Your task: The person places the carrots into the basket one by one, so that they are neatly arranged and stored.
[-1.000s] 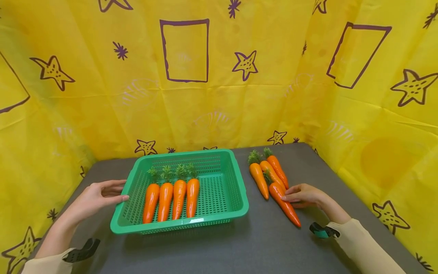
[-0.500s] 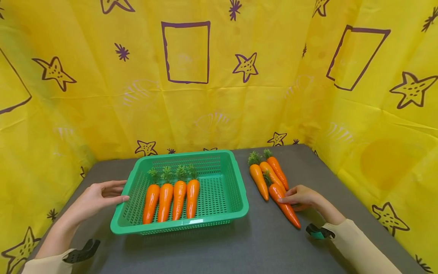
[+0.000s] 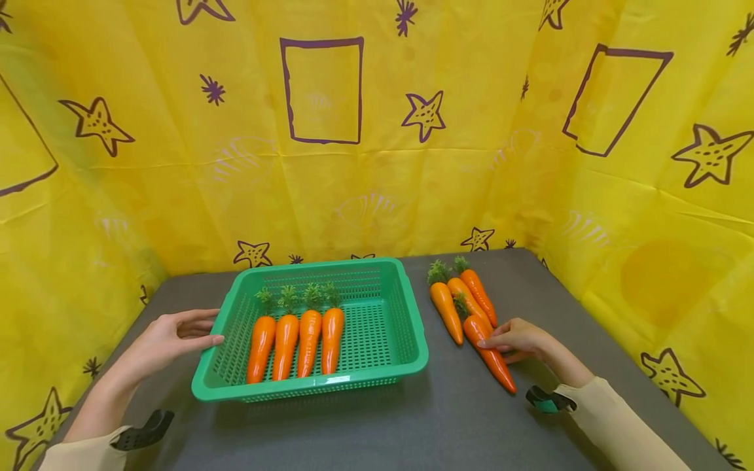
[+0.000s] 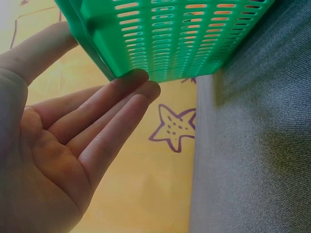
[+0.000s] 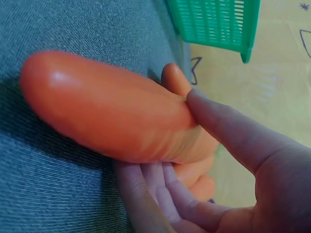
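Observation:
A green plastic basket [image 3: 377, 333] sits on the dark tabletop, with several glossy orange carrots [image 3: 285, 347] side by side in its left half, leafy ends away from me. My left hand [image 3: 171, 340] holds the basket's left rim, the thumb lapping over it. In the left wrist view the fingers [image 4: 116, 116] are nearly straight along the outside of the basket [image 4: 165, 34]. Right of the basket, my right hand [image 3: 521, 340] pinches a carrot [image 3: 491, 360]. The right wrist view shows the thumb [image 5: 233, 126] on one side of this carrot [image 5: 107, 107] and the fingers on the other.
Three more carrots [image 3: 446, 311] lie close together just beyond the pinched one, right of the basket. Yellow cloth [image 3: 377, 176] with purple drawings stands behind and at both sides of the grey table [image 3: 377, 432].
My right hand has slid slightly left along the carrot and now has its thumb further over it. The left hand and the basket stay nearly as they were.

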The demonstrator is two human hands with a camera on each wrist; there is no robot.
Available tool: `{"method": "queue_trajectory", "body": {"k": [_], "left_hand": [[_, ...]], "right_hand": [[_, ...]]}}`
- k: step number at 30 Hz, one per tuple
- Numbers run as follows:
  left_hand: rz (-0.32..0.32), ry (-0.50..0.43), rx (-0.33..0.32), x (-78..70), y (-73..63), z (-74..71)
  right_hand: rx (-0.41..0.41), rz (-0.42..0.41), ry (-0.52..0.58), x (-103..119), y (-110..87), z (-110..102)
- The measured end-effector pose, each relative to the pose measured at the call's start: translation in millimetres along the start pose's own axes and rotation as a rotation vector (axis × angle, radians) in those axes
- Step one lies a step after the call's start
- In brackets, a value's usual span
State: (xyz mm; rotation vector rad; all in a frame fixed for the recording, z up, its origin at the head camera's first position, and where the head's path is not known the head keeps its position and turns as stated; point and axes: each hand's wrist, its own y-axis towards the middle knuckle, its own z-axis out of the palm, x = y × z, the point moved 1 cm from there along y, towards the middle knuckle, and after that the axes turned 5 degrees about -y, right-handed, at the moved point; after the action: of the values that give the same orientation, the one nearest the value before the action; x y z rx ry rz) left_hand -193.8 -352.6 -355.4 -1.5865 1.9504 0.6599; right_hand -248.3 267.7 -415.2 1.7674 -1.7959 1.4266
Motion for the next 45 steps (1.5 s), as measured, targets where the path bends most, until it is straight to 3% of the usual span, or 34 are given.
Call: {"method": "queue_trajectory", "body": {"k": [14,28,45], "left_hand": [[0.006,0.013,0.007,-3.8,0.8,0.0],[0.013,0.023,0.019,-6.9,2.5,-3.3],[0.011,0.025,0.018,-5.1,2.3,-2.7]], "right_hand": [[0.014,-0.029,0.025,3,-3.8,0],[-0.012,-0.089,0.048,36,-9.9,-6],[-0.036,-0.144,0.001,81,-11.1,-8]]}}
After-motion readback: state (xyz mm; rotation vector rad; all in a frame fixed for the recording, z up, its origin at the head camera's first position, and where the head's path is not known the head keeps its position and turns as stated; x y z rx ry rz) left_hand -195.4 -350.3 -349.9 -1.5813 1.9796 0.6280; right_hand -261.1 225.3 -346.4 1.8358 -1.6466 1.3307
